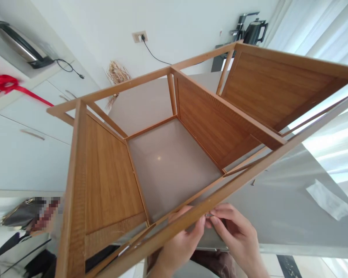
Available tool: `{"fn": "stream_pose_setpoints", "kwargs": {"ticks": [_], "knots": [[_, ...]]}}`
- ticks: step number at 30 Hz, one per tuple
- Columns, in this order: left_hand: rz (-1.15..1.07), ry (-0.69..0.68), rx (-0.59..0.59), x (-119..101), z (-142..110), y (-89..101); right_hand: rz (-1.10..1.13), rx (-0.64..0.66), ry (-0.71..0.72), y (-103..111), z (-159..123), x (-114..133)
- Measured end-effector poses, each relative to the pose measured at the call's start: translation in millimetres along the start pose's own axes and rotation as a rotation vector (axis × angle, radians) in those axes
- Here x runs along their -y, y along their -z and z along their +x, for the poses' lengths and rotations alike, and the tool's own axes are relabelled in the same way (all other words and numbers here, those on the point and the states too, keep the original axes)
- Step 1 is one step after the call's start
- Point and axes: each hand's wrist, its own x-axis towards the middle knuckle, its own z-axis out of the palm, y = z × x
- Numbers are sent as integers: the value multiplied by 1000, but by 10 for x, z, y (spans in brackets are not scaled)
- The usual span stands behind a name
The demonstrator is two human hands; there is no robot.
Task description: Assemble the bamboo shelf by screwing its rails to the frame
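Wood frame (226, 103) w/ 3 panels (208, 121)

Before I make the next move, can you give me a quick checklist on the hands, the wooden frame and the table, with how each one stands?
1. Right hand has the small metal piece at its fingertips: ok.
2. Left hand also grips that piece: cannot tell; its thumb tip is right beside it, and the front rail hides some fingers.
3. Metal piece seated in a hole: cannot tell; too small to see.
4. Loose parts off the table: not ok; a small dark part lies on it beyond the right hand.
5. White wrapper clear of both hands: ok; it lies apart, to the right.
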Motion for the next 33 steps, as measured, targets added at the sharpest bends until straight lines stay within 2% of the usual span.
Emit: {"fn": "stream_pose_setpoints", "kwargs": {"ticks": [7,14,18,27,33], "knots": [[-209,7,89,-55,50,14,163,59,-33,14,38,-47],[-167,73,65,-120,63,14,211,164,-71,41,135,21],[-173,81,94,-112,57,32,198,203,-55,58,139,35],[-188,45,21,-87,32,-13,245,222,-63,84,128,-14],[-237,29,80,-49,77,7,274,214,-46,86,122,-39]]}}
